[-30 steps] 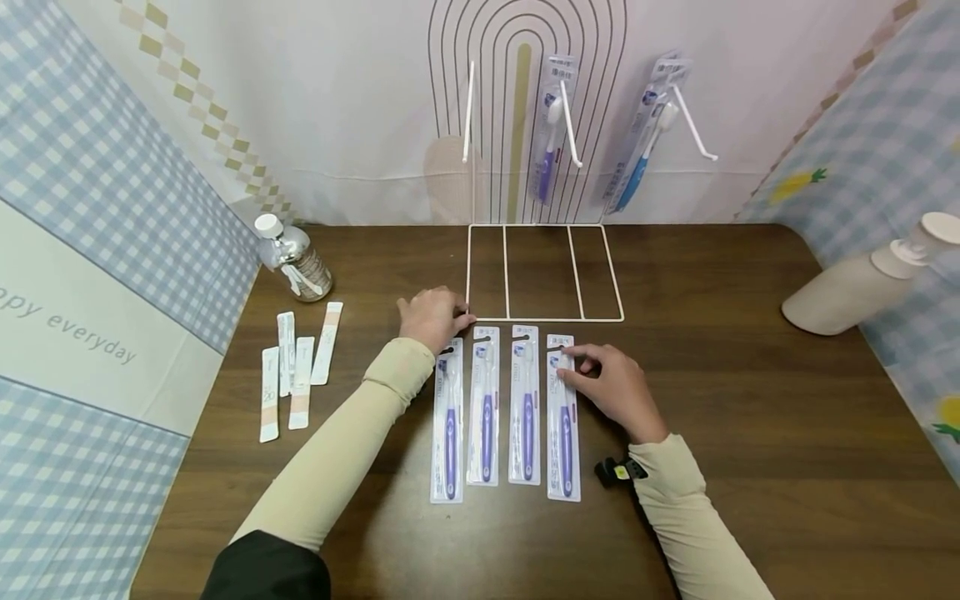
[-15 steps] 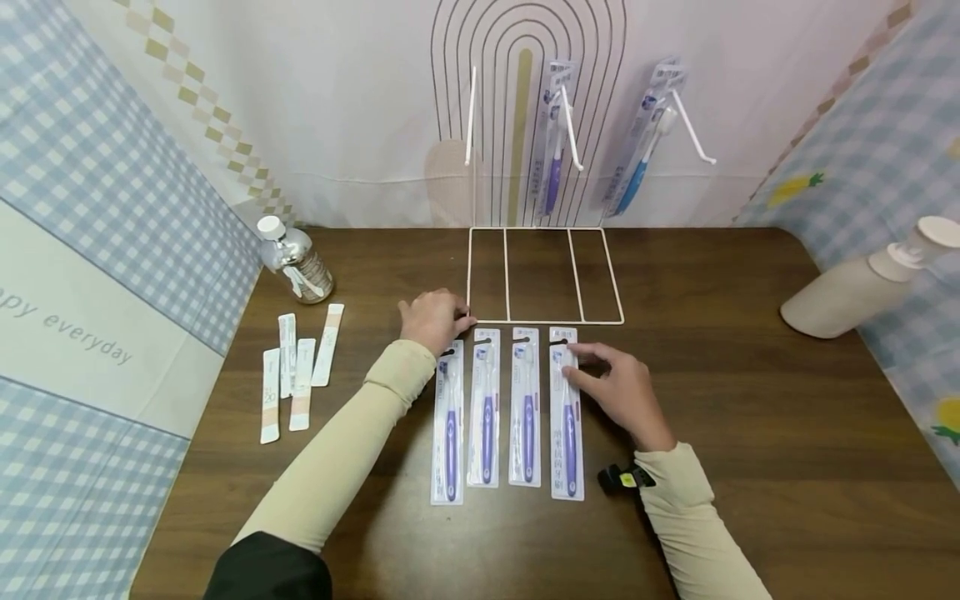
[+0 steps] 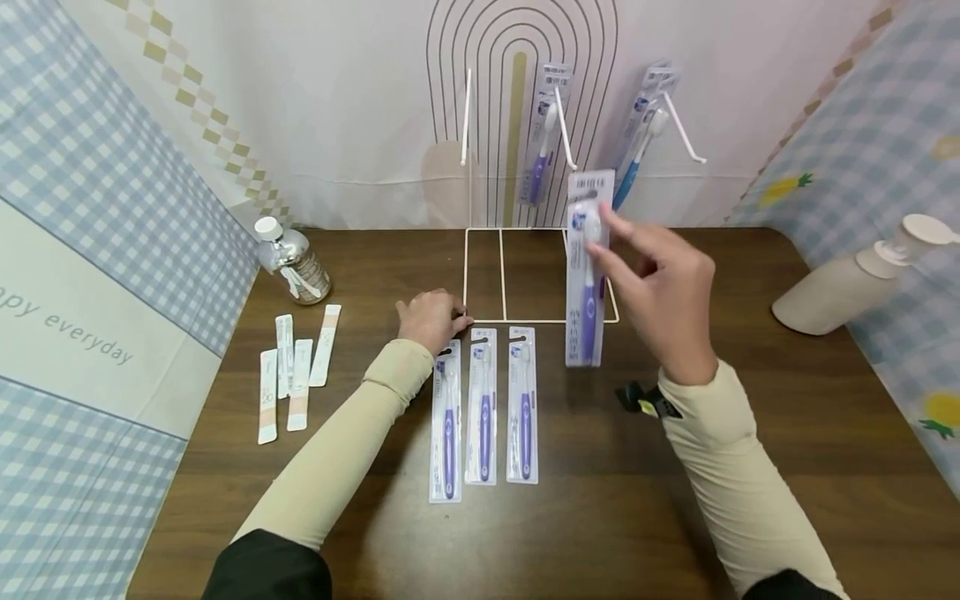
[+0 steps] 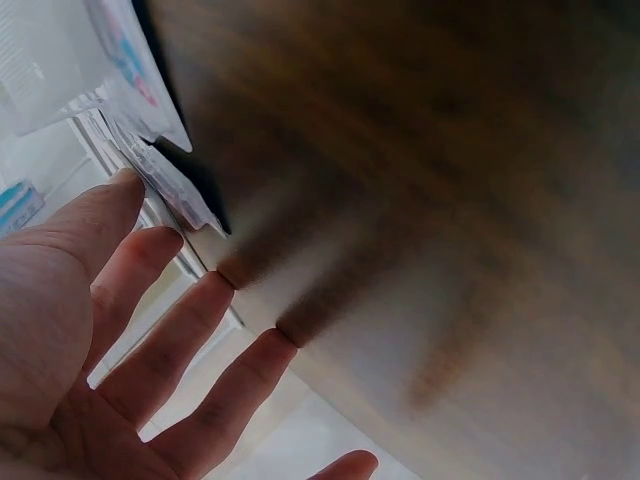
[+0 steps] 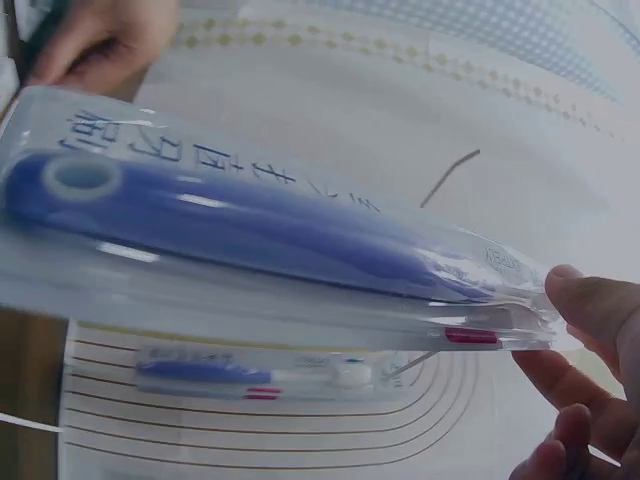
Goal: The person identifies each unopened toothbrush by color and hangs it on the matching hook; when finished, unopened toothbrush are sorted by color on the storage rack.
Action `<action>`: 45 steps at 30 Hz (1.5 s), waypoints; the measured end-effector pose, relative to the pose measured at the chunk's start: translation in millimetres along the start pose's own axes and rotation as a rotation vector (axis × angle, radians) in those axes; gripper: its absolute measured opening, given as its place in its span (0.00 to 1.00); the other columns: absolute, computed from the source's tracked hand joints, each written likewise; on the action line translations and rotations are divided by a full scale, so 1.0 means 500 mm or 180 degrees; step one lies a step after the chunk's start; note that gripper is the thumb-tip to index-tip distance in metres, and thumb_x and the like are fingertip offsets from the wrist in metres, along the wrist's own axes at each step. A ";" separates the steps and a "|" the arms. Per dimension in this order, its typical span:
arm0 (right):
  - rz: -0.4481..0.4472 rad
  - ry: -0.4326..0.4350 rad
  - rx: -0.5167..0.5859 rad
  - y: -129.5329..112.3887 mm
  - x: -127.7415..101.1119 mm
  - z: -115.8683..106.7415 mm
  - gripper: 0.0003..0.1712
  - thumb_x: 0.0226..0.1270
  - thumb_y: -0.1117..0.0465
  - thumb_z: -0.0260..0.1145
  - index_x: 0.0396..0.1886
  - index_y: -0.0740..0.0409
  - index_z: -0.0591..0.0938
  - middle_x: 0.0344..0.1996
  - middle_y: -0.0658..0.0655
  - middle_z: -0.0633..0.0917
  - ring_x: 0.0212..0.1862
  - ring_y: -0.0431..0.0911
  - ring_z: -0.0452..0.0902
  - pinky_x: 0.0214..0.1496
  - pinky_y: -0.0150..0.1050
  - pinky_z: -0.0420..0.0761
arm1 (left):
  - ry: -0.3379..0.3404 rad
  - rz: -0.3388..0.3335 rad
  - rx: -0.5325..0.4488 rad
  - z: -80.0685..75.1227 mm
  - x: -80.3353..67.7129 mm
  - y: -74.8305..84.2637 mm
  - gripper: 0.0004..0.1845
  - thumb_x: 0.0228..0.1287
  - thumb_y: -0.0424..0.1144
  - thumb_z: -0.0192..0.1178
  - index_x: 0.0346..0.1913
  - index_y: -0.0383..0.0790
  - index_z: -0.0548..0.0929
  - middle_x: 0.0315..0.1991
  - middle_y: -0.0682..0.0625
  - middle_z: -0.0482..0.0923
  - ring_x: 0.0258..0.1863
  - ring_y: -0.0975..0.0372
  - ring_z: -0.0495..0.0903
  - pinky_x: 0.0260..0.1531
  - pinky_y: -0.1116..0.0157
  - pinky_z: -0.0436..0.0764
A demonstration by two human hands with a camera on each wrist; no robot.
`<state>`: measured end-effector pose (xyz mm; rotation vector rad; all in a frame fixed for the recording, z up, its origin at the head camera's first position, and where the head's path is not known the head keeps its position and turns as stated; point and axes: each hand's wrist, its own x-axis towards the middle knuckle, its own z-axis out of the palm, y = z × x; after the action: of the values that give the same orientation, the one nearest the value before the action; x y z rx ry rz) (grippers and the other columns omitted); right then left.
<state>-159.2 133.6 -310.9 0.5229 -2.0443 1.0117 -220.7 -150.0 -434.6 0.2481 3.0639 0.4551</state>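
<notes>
My right hand (image 3: 663,292) pinches a packaged purple toothbrush (image 3: 585,308) near its top between thumb and fingers. It is held upright, raised in front of the white wire rack (image 3: 540,321). In the right wrist view, the toothbrush pack (image 5: 250,235) crosses the frame at close range. My left hand (image 3: 431,321) rests on the table at the rack's front left corner, thumb beside the wire. Left wrist view: the fingers (image 4: 165,350) are spread and loosely bent, fingertips on the wood. Three more packaged toothbrushes (image 3: 485,417) lie in a row before the rack.
Above the rack, white hooks (image 3: 564,129) stick out; a purple toothbrush pack (image 3: 542,158) and a blue one (image 3: 633,158) hang there. Several paper sachets (image 3: 300,383) and a clear bottle (image 3: 294,258) are at left. At right stands a beige pump bottle (image 3: 840,287).
My right hand has picked up the rightmost toothbrush pack from the row and lifted it up and forward toward the hooks. The left hand has stayed in place.
</notes>
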 end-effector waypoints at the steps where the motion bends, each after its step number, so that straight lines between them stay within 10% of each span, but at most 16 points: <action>1: -0.0011 0.0050 0.0011 -0.003 0.013 0.003 0.23 0.66 0.62 0.79 0.60 0.51 0.88 0.34 0.56 0.91 0.19 0.39 0.59 0.26 0.28 0.59 | -0.0001 -0.0004 0.0002 0.000 0.000 -0.001 0.12 0.72 0.54 0.69 0.46 0.52 0.92 0.51 0.51 0.87 0.53 0.45 0.85 0.59 0.35 0.71; 23: 0.0592 0.0104 0.0376 0.008 0.056 0.082 0.21 0.64 0.62 0.81 0.57 0.49 0.90 0.47 0.51 0.92 0.32 0.34 0.78 0.32 0.23 0.73 | 0.0013 -0.0021 0.0031 -0.005 0.003 -0.010 0.12 0.73 0.53 0.69 0.49 0.53 0.93 0.50 0.51 0.87 0.53 0.47 0.85 0.58 0.37 0.71; 31: 0.0597 0.0187 0.0270 0.074 0.117 0.149 0.20 0.65 0.56 0.80 0.55 0.53 0.90 0.42 0.55 0.93 0.16 0.36 0.64 0.21 0.29 0.61 | 0.0017 -0.0059 0.0051 -0.004 0.001 -0.012 0.12 0.72 0.54 0.69 0.48 0.53 0.93 0.50 0.51 0.87 0.53 0.47 0.85 0.58 0.37 0.71; 39: 0.0880 0.0149 0.0018 0.145 0.198 0.202 0.22 0.65 0.53 0.80 0.59 0.47 0.88 0.49 0.52 0.92 0.51 0.41 0.88 0.58 0.34 0.78 | 0.0026 -0.0040 0.0077 0.002 0.001 -0.005 0.12 0.72 0.54 0.69 0.46 0.53 0.92 0.51 0.52 0.88 0.53 0.48 0.85 0.60 0.35 0.70; 45: 0.0964 0.0163 0.0046 0.165 0.211 0.215 0.23 0.66 0.53 0.79 0.60 0.45 0.87 0.51 0.52 0.91 0.53 0.43 0.88 0.60 0.35 0.80 | -0.0004 -0.0052 0.0102 0.002 0.000 0.000 0.13 0.72 0.55 0.68 0.48 0.52 0.92 0.52 0.52 0.87 0.55 0.48 0.85 0.62 0.34 0.69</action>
<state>-326.8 94.7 -307.8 0.1936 -2.1117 1.2030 -220.7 -149.8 -435.4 0.2243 3.0715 0.4052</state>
